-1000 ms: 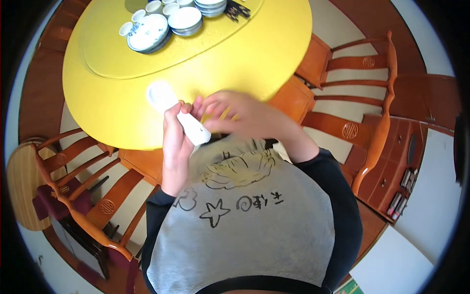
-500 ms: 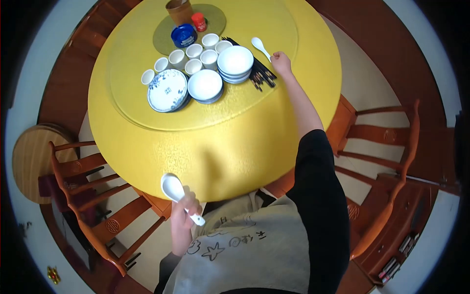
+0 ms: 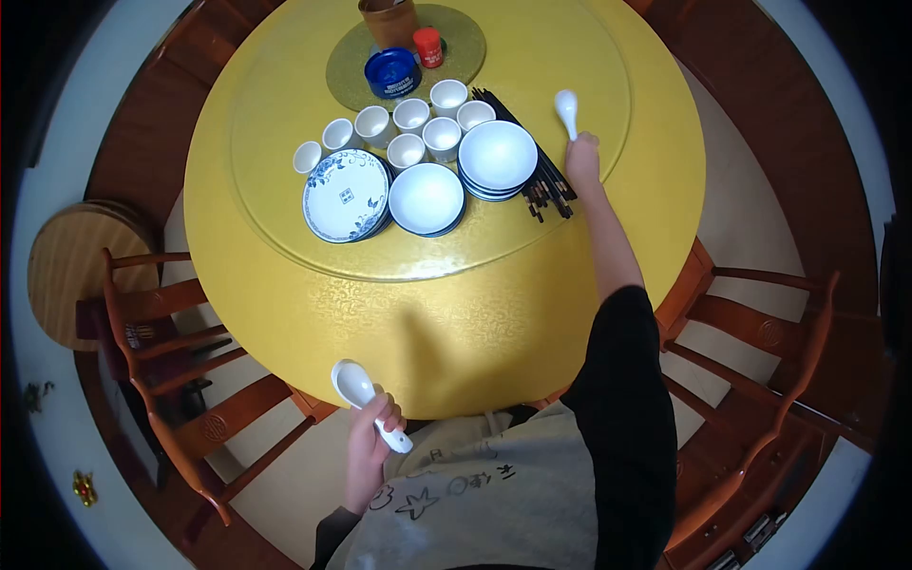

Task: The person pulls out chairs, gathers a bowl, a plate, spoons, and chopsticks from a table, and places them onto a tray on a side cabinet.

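Far spoon (image 3: 568,109) sits pinched in right grip (image 3: 582,160), near spoon (image 3: 359,388) clasped in left grip (image 3: 370,432).

– How does that spoon look?
– The white ceramic soup spoon (image 3: 359,389) in my left hand (image 3: 368,442) is smooth, glossy glaze; so is the second white ceramic spoon (image 3: 567,106) in my right hand (image 3: 582,157).
– The table?
– Round yellow tablecloth (image 3: 456,323): embossed, faintly shiny. Reddish wooden chairs (image 3: 214,427): varnished.
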The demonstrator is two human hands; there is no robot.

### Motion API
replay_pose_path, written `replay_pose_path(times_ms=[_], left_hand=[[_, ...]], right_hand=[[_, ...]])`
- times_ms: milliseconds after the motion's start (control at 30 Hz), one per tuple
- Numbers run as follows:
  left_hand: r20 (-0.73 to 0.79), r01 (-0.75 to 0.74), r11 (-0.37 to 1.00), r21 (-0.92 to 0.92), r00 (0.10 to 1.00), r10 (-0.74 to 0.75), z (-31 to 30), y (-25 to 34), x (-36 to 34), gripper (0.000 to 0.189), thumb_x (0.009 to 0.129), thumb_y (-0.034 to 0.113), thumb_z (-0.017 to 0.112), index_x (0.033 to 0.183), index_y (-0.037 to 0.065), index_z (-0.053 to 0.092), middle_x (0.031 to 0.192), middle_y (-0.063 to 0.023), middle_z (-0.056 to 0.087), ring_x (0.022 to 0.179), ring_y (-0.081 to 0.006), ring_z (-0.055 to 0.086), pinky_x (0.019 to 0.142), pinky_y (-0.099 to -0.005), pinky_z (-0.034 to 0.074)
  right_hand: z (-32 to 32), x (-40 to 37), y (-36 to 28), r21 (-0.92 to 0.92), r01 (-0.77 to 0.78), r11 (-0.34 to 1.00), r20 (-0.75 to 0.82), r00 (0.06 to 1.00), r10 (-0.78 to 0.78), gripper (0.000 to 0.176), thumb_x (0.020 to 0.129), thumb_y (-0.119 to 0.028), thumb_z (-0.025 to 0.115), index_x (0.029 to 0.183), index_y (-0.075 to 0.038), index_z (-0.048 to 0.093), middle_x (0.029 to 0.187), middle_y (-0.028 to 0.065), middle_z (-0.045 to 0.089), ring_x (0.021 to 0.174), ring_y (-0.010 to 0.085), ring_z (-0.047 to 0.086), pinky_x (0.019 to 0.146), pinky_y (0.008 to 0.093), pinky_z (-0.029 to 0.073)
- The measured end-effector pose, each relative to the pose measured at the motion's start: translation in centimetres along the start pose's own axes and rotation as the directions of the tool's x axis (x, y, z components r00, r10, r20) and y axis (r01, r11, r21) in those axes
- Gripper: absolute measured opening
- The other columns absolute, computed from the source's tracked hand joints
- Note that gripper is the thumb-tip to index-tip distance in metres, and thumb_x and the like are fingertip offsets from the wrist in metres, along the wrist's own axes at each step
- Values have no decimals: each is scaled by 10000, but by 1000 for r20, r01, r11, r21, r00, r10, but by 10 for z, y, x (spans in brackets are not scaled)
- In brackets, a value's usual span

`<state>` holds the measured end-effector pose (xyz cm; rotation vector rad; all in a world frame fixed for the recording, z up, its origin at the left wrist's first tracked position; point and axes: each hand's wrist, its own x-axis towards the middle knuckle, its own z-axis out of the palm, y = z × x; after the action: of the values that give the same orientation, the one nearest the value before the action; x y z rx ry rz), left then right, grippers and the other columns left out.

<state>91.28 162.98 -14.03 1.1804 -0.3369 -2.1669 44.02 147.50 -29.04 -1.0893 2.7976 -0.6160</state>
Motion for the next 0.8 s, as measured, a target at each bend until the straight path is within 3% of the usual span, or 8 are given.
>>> replay_pose_path(times_ms=[67, 167, 233, 300, 367, 467, 667, 800], left_hand=[[-39, -13, 1000, 28, 999, 15, 6, -2, 8, 100, 796, 85, 508, 827, 66, 416, 608, -19, 430, 462, -90, 404, 440, -236, 390], [-50, -69, 979, 193, 996, 80, 15, -2, 25, 164, 785, 74, 531, 900, 10, 433, 872, -173, 558, 642, -190, 561, 555, -283, 472], [-24, -94, 969, 230, 995, 102, 30, 0, 41, 166, 792, 91, 538, 890, 3, 438, 995, -200, 528, 805, -224, 573, 680, -321, 490], [39, -101, 981, 167, 995, 95, 41, -1, 56, 171, 794, 95, 540, 896, 1, 438, 1040, -205, 505, 875, -237, 554, 735, -335, 478], [101, -103, 989, 103, 991, 93, 39, -5, 62, 177, 797, 99, 541, 901, 0, 439, 1084, -209, 481, 945, -250, 535, 789, -349, 465], [154, -163, 982, 96, 977, 147, 34, -11, 68, 248, 815, 106, 517, 1006, -19, 420, 1117, -217, 459, 983, -265, 511, 820, -362, 450], [112, -150, 988, 26, 983, 146, 32, -7, 73, 405, 814, 89, 513, 1150, -57, 339, 1090, -204, 472, 985, -265, 509, 809, -358, 458], [93, -145, 988, 49, 986, 140, 19, -11, 83, 359, 806, 64, 515, 1109, -51, 361, 1018, -182, 506, 948, -256, 531, 768, -350, 478]], right_hand=[[-32, -34, -9, 196, 209, 958, -355, 926, -130, 112, 808, -77, 465, 840, 29, 481, 825, 164, 493, 683, 272, 549, 566, 381, 445], [-106, -131, -65, 721, 28, 692, 60, 993, -102, 84, 809, -110, 506, 823, -32, 478, 669, 67, 461, 605, 125, 460, 535, 267, 383], [-113, -196, -83, 761, 61, 646, 205, 922, -328, 101, 805, -124, 536, 839, -49, 479, 693, 36, 496, 556, 118, 459, 505, 258, 385], [-120, -252, -104, 795, -196, 574, 477, 787, -391, 136, 799, -125, 557, 880, -43, 484, 713, 44, 498, 598, 113, 471, 544, 275, 401], [-133, -280, -122, 824, -331, 460, 540, 705, -460, 152, 799, -111, 548, 901, -29, 471, 747, 72, 498, 642, 140, 494, 568, 290, 408], [-130, -301, -131, 789, -99, 607, 443, 775, -450, 148, 800, -94, 534, 899, -17, 455, 788, 105, 484, 672, 185, 515, 574, 307, 410], [-119, -314, -131, 785, -6, 619, 449, 694, -563, 148, 798, -136, 551, 839, -23, 466, 754, 103, 468, 641, 188, 491, 556, 292, 397], [-111, -319, -132, 747, -27, 664, 510, 664, -547, 177, 795, -165, 555, 841, -25, 457, 761, 116, 463, 672, 225, 495, 573, 314, 400]])
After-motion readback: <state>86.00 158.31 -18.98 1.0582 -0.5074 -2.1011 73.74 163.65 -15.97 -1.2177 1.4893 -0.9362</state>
